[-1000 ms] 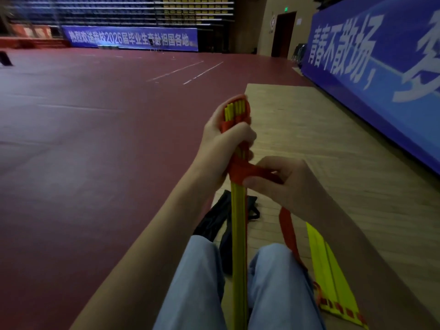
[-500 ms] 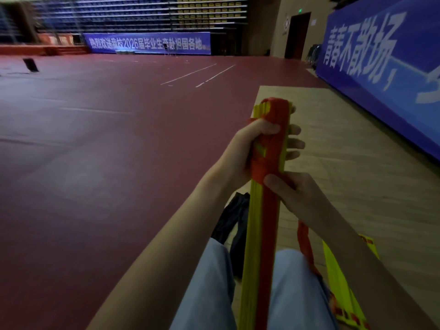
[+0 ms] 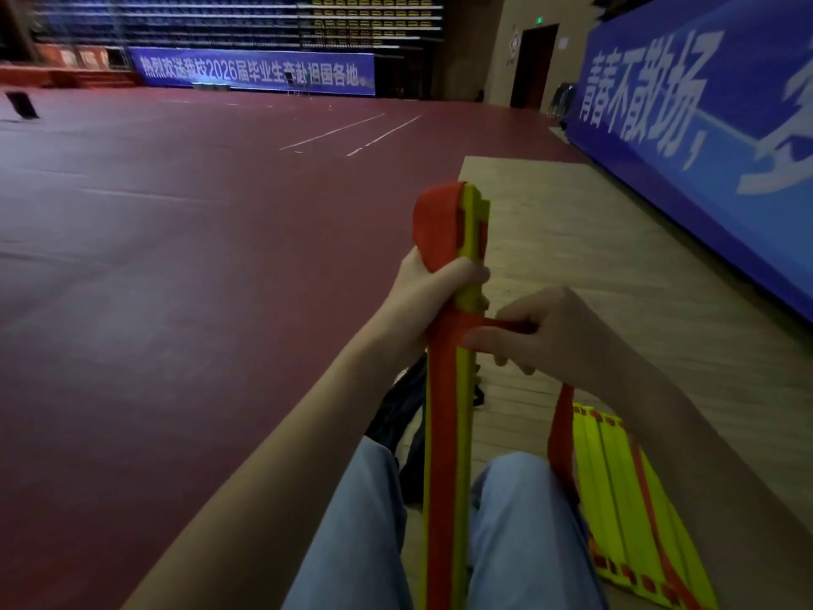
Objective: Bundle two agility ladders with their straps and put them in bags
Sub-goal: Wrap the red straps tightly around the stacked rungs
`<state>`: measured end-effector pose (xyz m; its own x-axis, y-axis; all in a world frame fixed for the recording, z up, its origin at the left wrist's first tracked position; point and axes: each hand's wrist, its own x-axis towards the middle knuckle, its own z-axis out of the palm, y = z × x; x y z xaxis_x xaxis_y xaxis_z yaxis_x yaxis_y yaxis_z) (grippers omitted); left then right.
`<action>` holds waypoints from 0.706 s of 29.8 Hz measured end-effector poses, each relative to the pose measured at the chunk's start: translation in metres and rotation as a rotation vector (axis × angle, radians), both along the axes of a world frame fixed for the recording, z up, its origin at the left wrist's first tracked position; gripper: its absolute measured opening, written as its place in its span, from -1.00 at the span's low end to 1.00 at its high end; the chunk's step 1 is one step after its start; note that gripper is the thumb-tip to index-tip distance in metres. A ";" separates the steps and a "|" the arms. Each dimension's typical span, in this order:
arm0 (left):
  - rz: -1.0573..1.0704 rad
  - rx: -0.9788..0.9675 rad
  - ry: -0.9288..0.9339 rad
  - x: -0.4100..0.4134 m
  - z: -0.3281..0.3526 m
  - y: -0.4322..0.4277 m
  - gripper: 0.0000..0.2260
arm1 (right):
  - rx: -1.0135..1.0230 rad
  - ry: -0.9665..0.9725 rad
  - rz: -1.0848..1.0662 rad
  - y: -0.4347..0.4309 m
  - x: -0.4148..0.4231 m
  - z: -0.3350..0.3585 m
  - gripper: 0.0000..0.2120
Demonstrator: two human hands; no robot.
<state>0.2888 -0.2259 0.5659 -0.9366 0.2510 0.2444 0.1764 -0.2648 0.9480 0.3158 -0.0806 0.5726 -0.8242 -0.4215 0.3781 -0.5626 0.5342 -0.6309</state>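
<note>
Right hand [image 3: 558,341] has drawn strap [image 3: 510,327] rightward from ladder [image 3: 463,416]; black bag [image 3: 398,407] lies behind.

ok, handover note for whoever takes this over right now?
left grip holds ladder one upright between the knees, near its top. right grip pinches its strap, pulled across the rungs.
ladder two lies flat on the floor at right; dark fabric, probably the bags, by the left knee.
Done: ladder one stacked, strap partly wound.
To do: finish wrap, bundle ladder two, bag both.
</note>
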 end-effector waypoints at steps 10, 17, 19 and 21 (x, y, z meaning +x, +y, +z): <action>-0.289 0.163 -0.022 -0.008 -0.006 0.004 -0.38 | -0.476 -0.567 0.223 -0.008 -0.015 -0.051 -0.40; -0.081 -0.179 -0.111 -0.002 -0.054 0.009 -0.40 | -0.623 -0.489 -0.122 -0.008 -0.015 -0.044 -0.67; -0.046 -0.185 -0.128 0.014 -0.081 0.018 -0.59 | -0.509 -0.363 -0.211 -0.004 -0.022 -0.044 -0.66; 0.014 -0.236 -0.138 0.031 -0.102 0.029 -0.65 | -0.423 -0.278 -0.271 0.000 -0.028 -0.048 -0.63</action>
<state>0.3199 -0.1969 0.4641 -0.9607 0.2729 0.0500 0.0429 -0.0319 0.9986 0.2875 -0.0809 0.5251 -0.9743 -0.0408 0.2217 -0.2234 0.3055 -0.9256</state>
